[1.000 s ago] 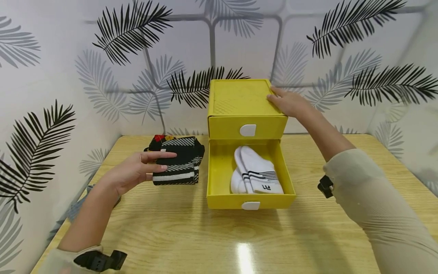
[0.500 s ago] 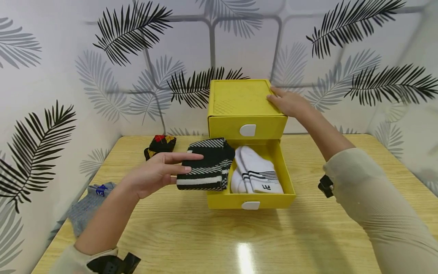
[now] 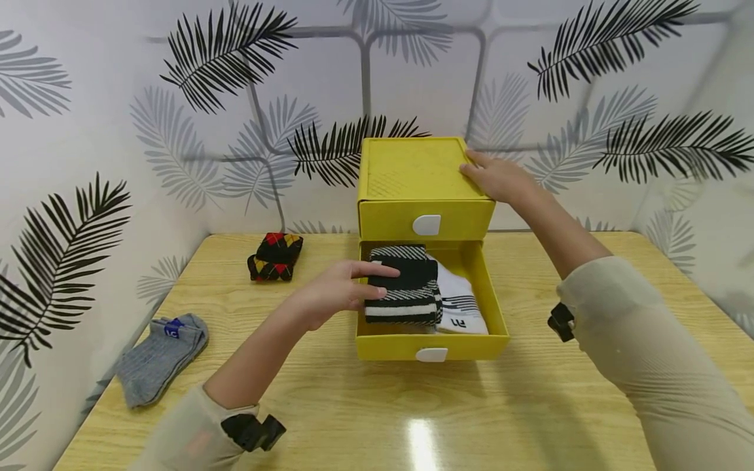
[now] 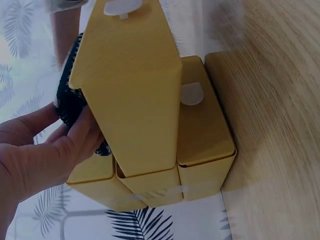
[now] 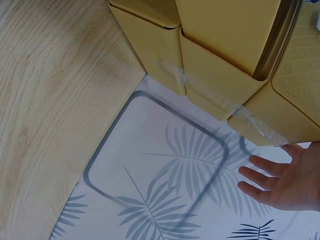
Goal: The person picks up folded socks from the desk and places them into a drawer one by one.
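Observation:
My left hand [image 3: 330, 294] pinches a folded pair of black-and-white patterned socks [image 3: 403, 288] between thumb and fingers. They are over the left part of the pulled-out yellow drawer [image 3: 389, 348]. Beside and partly under them in that drawer lie white socks [image 3: 465, 304] with black stripes. In the left wrist view, the drawer's side hides part of the dark socks [image 4: 70, 100]. My right hand [image 3: 501, 178] rests on the top right edge of the yellow drawer box [image 3: 412, 171]. Its fingers [image 5: 260, 177] look extended and spread in the right wrist view.
Black argyle socks [image 3: 275, 257] with red and yellow diamonds lie on the wooden table [image 3: 283, 405], left of the box. Grey socks [image 3: 161, 360] with a blue label lie near the table's left edge. Leaf-patterned wallpaper [image 3: 424, 85] stands close behind the box.
My left hand has carried the black-and-white socks rightward from beside the box to over the open drawer. The grey socks and argyle socks have come into full view. My right hand stays put.

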Motion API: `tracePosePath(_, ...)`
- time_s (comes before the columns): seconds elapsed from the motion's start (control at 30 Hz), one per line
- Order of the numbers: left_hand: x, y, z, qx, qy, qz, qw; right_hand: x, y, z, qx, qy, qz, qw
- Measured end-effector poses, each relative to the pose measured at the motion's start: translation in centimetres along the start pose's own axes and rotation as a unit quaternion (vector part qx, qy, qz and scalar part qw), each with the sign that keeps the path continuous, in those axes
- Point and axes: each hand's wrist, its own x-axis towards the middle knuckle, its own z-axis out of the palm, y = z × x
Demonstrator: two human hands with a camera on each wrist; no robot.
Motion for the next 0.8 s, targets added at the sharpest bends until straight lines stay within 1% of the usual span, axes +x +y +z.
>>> tracePosePath(0.1, 0.7, 0.3, 0.7, 0.057, 0.016, -0.01, 0.9982, 0.1, 0.0, 0.0, -0.001, -0.001, 0.001, 1.0)
tracePosePath(0.13, 0.8, 0.3, 0.9, 0.067, 0.021, -0.016, 0.9974, 0.1, 0.0, 0.0, 0.0, -0.001, 0.002, 1.0)
tracePosePath(0.23, 1.4, 0.3, 1.5, 0.087, 0.028, -0.022, 0.9956, 0.1, 0.0, 0.0, 0.001, -0.004, 0.004, 1.0)
tracePosePath(0.37, 1.7, 0.3, 1.7, 0.095, 0.029, -0.019, 0.9949, 0.0, 0.0, 0.0, 0.004, -0.004, 0.004, 1.0)
tracePosePath(0.53, 1.0, 0.5, 1.1, 0.092, 0.038, -0.005, 0.995, -0.1, 0.1, 0.1, 0.007, -0.004, 0.006, 1.0)
tracePosePath(0.67, 0.2, 0.5, 0.5, 0.09, 0.043, -0.006, 0.995, -0.1, 0.1, 0.1, 0.011, -0.005, 0.006, 0.9999)
tracePosePath(0.73, 0.0, 0.4, 0.3, 0.098, 0.043, -0.008, 0.9942, -0.1, 0.0, 0.0, 0.011, -0.005, 0.006, 0.9999)
tracePosePath(0.77, 0.0, 0.4, 0.4, 0.107, 0.046, -0.01, 0.9931, -0.1, 0.1, 0.0, 0.01, -0.004, 0.005, 0.9999)
tracePosePath(0.8, 0.0, 0.4, 0.5, 0.127, 0.051, -0.009, 0.9906, -0.1, 0.0, 0.0, 0.009, -0.003, 0.004, 0.9999)
